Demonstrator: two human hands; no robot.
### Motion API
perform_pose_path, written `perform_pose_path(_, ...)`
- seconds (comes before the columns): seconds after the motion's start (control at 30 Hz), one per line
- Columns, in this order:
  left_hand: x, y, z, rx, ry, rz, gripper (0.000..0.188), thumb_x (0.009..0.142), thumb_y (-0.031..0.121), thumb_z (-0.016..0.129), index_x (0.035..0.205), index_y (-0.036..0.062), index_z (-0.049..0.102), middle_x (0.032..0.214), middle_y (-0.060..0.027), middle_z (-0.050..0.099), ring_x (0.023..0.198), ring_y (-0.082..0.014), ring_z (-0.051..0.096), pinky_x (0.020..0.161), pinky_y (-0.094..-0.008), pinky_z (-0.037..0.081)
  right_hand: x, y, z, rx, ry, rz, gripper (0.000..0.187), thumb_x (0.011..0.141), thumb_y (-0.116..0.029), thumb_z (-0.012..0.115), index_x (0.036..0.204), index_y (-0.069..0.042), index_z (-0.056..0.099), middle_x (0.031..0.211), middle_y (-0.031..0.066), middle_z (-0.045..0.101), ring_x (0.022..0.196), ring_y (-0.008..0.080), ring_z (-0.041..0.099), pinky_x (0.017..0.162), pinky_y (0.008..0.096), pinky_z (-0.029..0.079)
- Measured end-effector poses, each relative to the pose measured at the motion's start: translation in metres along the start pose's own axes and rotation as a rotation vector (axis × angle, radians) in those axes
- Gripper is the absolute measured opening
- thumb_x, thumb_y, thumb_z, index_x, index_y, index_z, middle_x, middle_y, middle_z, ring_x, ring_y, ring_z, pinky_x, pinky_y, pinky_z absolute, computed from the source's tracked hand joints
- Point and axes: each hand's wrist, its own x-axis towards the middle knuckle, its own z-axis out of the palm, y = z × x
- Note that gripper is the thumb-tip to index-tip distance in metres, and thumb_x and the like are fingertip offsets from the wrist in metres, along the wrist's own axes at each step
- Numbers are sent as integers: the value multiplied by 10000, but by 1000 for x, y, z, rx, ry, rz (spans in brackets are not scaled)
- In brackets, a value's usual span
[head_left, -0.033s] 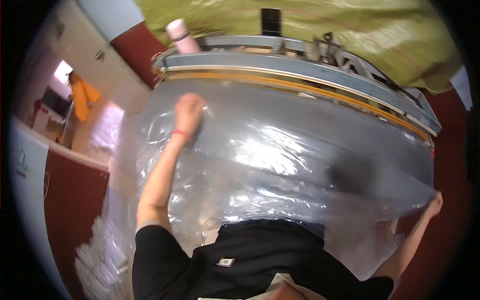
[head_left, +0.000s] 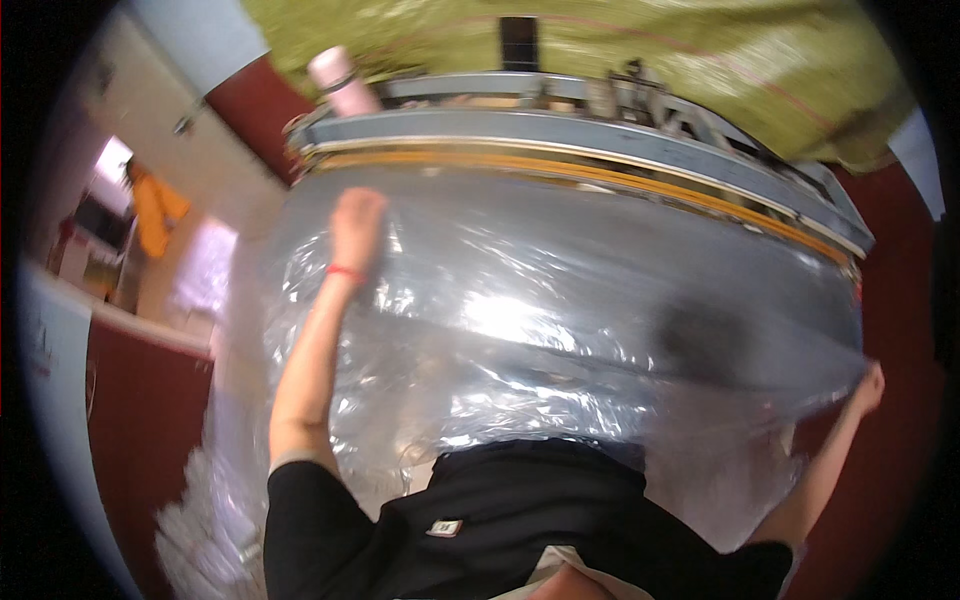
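A large clear plastic sheet [head_left: 520, 250], wrinkled and shiny, spreads over a grey work surface in front of me. On its far left part rests my left hand [head_left: 358, 215], a red band round the wrist. Its fingers look curled in on the film, though motion blurs them. At the far right my right hand [head_left: 873, 386] is closed on the sheet's corner, drawing the film taut into a point. The sheet's near edge hangs in folds against my body.
A long grey metal bar machine [head_left: 430, 124] with a yellow-orange strip [head_left: 480, 160] runs along the far edge. Behind it are a pink bottle [head_left: 342, 82], a dark phone-like slab [head_left: 518, 44] and a yellow-green woven sheet [head_left: 700, 50]. Crumpled plastic [head_left: 200, 530] lies at lower left, near a doorway.
The whole view has shifted slightly, so the machine and my left hand appear farther left. My right hand sits a little higher in the picture, still on the sheet's corner.
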Motion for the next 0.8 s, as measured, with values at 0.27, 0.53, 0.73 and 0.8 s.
perform_pose_path(0.27, 31, -88, 20, -429, 220, -564, 152, 837, 173, 455, 776, 49, 517, 621, 43, 427, 539, -48, 370, 468, -195, 309, -47, -92, 173, -154, -22, -373, 188, 776, -188, 506, 861, -22, 530, 819, 149, 574, 820, 276, 555, 748, 365, 423)
perform_pose_path(0.53, 59, -164, 63, -483, 253, -536, 155, 829, 185, 532, 719, 81, 499, 592, 63, 407, 515, -31, 338, 462, -178, 284, -42, -119, 236, 331, -133, -41, 125, 814, -164, 551, 775, -47, 528, 575, -7, 497, 497, 61, 424, 469, 206, 343)
perform_pose_path(0.73, 60, -164, 66, -589, 327, -455, 179, 799, 152, 597, 693, 92, 465, 669, 45, 462, 575, -49, 398, 554, -168, 339, -40, -125, 237, 346, -87, 88, 116, 768, -113, 587, 773, -24, 512, 621, 45, 552, 490, 100, 490, 490, 228, 396)
perform_pose_path(0.8, 63, -166, 59, -512, 276, -475, 130, 819, 156, 548, 735, 77, 489, 709, 24, 496, 589, -68, 443, 562, -188, 384, -40, -128, 237, 314, -68, 90, 114, 774, -119, 570, 777, -28, 503, 623, 53, 559, 476, 105, 494, 469, 231, 393)
